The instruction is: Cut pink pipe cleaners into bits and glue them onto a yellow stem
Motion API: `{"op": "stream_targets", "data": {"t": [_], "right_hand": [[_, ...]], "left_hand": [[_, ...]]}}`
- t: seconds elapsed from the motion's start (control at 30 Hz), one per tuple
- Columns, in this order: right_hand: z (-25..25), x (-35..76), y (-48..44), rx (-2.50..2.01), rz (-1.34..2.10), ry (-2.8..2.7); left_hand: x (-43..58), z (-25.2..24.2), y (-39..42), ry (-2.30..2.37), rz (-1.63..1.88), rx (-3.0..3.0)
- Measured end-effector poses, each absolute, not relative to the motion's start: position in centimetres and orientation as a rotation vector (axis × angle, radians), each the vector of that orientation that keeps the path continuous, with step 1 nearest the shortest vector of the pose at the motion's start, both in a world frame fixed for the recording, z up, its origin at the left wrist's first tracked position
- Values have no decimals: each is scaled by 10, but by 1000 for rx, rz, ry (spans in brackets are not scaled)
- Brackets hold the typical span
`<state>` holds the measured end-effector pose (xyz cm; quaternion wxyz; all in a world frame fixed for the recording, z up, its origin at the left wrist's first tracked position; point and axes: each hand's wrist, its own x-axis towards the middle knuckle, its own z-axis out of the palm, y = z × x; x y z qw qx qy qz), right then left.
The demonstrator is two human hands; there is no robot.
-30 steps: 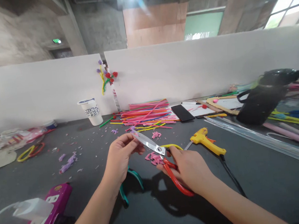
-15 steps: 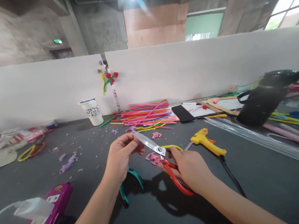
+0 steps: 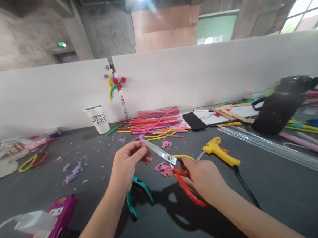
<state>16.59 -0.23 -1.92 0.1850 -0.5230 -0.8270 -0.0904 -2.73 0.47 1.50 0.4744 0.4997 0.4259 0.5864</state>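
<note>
My right hand [image 3: 202,179] grips the red and yellow handles of a pair of scissors [image 3: 161,154], whose steel blades point up and left. My left hand [image 3: 126,164] pinches something small at the blade tips, with thumb and fingers pressed together; a bit of purple shows there, but I cannot make out what it is. Small pink cuttings [image 3: 163,167] lie on the dark table [image 3: 275,194] just under the blades. Teal-handled pliers [image 3: 139,193] lie below my left wrist.
A pile of coloured pipe cleaners [image 3: 156,122], a white cup [image 3: 98,118] and a black phone [image 3: 194,119] lie near the white partition. A yellow glue gun [image 3: 221,151] lies to the right, a black jug [image 3: 279,105] beyond it. A magenta power strip [image 3: 50,226] sits bottom left.
Both hands and the scissors have stayed almost in place; the view has shifted only slightly.
</note>
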Motion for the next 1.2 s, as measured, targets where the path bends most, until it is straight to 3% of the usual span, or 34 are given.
{"op": "stream_targets", "data": {"t": [0.13, 0.87, 1.2], "right_hand": [[-16, 164, -4, -1506, -103, -2310], [-20, 167, 0, -1460, -329, -2343], [-14, 164, -3, -1501, 93, -2221]], "left_hand": [[-26, 15, 4, 1029, 1461, 1235], [-27, 16, 5, 1034, 1453, 1309], [-24, 14, 6, 1039, 1382, 1199]]}}
